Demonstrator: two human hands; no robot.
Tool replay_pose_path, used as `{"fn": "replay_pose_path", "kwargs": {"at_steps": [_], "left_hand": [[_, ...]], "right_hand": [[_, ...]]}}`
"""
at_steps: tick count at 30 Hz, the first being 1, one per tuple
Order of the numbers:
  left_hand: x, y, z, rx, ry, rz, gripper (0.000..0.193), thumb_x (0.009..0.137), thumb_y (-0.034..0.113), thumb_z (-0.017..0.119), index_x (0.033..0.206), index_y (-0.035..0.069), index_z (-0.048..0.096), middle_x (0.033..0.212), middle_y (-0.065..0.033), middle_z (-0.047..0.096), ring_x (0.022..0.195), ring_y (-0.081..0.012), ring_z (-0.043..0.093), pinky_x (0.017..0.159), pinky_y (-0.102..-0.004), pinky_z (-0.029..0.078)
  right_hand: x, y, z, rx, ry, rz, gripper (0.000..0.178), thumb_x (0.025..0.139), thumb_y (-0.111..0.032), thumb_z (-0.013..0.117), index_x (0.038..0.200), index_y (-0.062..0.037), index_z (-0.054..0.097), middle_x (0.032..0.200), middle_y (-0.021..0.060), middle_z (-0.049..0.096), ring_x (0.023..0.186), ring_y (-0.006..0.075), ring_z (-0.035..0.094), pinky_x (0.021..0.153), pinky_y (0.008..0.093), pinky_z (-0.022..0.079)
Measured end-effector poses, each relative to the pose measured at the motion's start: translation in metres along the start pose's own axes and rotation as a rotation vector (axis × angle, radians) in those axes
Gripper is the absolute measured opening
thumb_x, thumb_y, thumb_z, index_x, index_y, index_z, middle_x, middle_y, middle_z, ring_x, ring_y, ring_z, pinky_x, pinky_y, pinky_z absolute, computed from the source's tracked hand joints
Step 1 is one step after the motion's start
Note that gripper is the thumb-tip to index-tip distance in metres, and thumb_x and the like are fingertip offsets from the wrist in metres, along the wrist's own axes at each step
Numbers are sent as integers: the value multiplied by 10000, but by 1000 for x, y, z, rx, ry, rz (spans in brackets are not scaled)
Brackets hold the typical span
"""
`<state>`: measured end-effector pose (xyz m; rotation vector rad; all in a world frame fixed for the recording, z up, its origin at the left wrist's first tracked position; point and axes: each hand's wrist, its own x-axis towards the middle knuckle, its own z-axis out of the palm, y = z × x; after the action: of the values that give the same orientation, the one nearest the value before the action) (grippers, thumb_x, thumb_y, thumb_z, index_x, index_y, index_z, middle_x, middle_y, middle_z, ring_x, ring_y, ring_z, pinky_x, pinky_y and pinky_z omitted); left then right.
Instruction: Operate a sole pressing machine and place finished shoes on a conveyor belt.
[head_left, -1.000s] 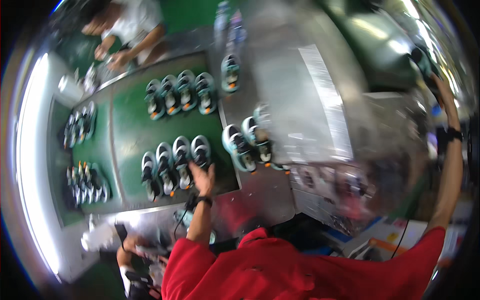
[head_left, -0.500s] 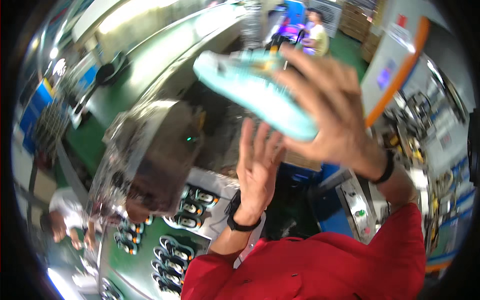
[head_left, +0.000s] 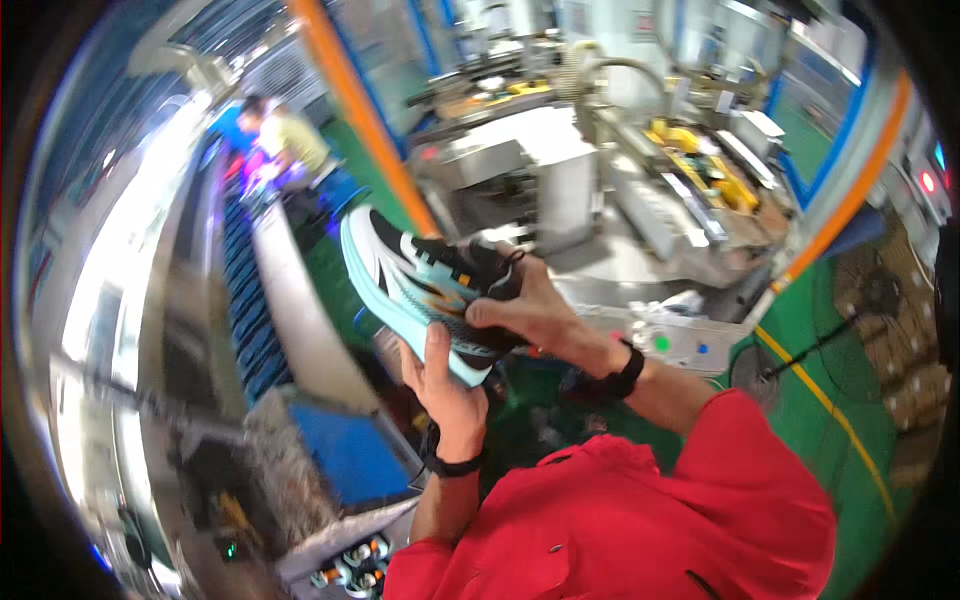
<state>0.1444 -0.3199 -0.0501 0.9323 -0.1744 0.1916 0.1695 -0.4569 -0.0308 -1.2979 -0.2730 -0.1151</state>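
A sneaker with a pale turquoise sole and a black, white and turquoise upper is held up in front of me, tilted on its side. My right hand grips it by the dark upper near the collar, thumb on the side facing me. My left hand is at the lower end of the sole, its thumb up against the edge and its other fingers partly hidden behind the shoe. Several similar shoes lie at the bottom edge, below my left forearm.
Ahead stands a machine with yellow parts inside an orange and blue frame. To the left runs a long conveyor, with a person in a yellow top at its far end. A fan stands on the green floor at right.
My view has turned to the right, from the shoe-covered bench toward the framed machine. The sneaker has come lower and turned its upper into view. My left hand, open before, now takes hold of it.
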Motion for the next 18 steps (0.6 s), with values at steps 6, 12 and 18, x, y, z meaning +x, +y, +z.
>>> {"fn": "replay_pose_path", "kwargs": {"at_steps": [6,12,18], "left_hand": [[15,-116,113,250,-326,-286,460,956,159,553,1357,-30,431,1216,-114,572,1087,-170,545,955,-305,435],[69,-240,200,444,-597,-473,530,968,311,574,1359,-28,458,1241,-113,578,1122,-174,540,917,-334,473],[151,-412,256,975,-574,-222,508,798,338,704,1091,-54,570,996,-241,675,942,-386,656,835,-438,500]], "right_hand": [[-36,-20,-178,-319,371,-68,652,634,-131,763,1248,-54,559,1123,66,615,1037,140,544,937,288,434],[-86,-37,-310,-433,921,-27,687,596,-175,807,1228,-38,575,1078,89,641,977,166,600,898,295,475],[-102,-58,-365,-562,1112,-86,606,648,-93,730,1221,3,555,1100,95,607,959,162,593,858,284,486]]}}
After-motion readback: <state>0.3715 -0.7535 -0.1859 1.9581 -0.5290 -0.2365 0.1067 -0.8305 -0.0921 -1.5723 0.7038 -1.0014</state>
